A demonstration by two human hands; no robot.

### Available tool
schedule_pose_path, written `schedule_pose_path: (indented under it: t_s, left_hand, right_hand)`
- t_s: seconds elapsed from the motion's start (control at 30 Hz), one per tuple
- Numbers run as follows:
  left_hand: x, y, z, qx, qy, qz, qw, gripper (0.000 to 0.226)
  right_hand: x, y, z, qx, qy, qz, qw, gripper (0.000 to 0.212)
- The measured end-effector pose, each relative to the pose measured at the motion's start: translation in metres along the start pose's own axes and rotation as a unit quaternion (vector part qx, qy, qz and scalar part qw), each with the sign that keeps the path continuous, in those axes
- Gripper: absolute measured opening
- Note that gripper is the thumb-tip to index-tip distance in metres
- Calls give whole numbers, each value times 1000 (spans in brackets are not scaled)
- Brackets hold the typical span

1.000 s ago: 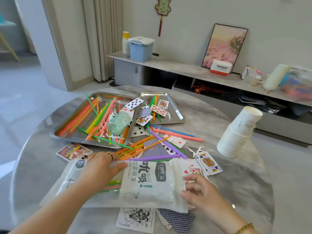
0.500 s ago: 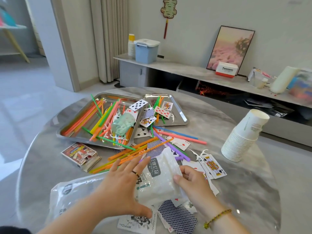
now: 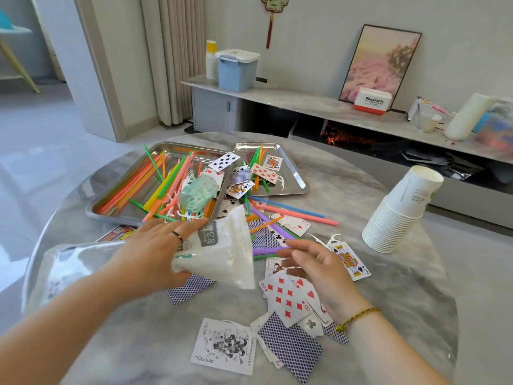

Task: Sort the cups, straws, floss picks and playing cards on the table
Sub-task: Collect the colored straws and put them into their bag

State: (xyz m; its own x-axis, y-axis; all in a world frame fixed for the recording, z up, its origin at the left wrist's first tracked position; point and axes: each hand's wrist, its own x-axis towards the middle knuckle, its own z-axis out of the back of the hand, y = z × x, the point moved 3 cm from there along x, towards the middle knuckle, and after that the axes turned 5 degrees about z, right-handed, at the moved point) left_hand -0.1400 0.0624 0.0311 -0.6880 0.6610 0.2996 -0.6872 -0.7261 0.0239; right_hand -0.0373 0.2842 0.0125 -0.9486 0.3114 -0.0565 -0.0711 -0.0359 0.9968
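Left grip [image 3: 155, 254] clamps the crumpled white plastic straw bag [image 3: 222, 259] above the grey marble counter [image 3: 402, 287]. Its long axis runs left-right, blurred clear end leftward, partly covering a blue-backed playing card [image 3: 188, 290]. Right grip [image 3: 313, 268]: fingers apart, empty.

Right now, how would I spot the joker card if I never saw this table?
Start at the round grey table and look at its near edge. The joker card lies face up there, left of a blue-backed card. It alone has a black-and-white jester drawing instead of pips.
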Motion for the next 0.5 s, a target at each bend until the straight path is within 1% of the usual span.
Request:
schedule_pose_path:
  t_s: [0.03,0.1,0.17,0.2,0.23,0.3,0.37,0.43,0.5]
  left_hand:
    - [-3,10,1,0,4,19,1000,92]
    - [-11,32,1,-37,19,80,996,84]
    - [-17,46,8,-113,63,169,977,80]
    - [-19,51,10,-129,79,209,966,79]
    - [-22,59,9,-142,92,235,957,80]
    - [-28,76,3,-185,120,266,938,82]
    - [-34,94,-9,-219,136,290,922,84]
    - [-36,107,-22,-230,161,297,913,84]
    - [-34,106,-24,-248,156,295,909,80]
  right_hand:
    - [2,-1,4,-19,-8,-1,1000,25]
    - [8,-5,9,-73,-12,-1,997,21]
    - [15,-8,8,-156,0,8,988,19]
    - [20,-9,5,-204,12,11,979,20]
    - [24,-9,1,-253,27,12,967,26]
    - [34,-11,-11,-362,81,20,928,45]
    - [46,-11,-29,-465,146,38,873,62]
    - [60,-11,-47,-533,199,56,821,75]
    - [75,-13,-65,-584,238,67,774,83]
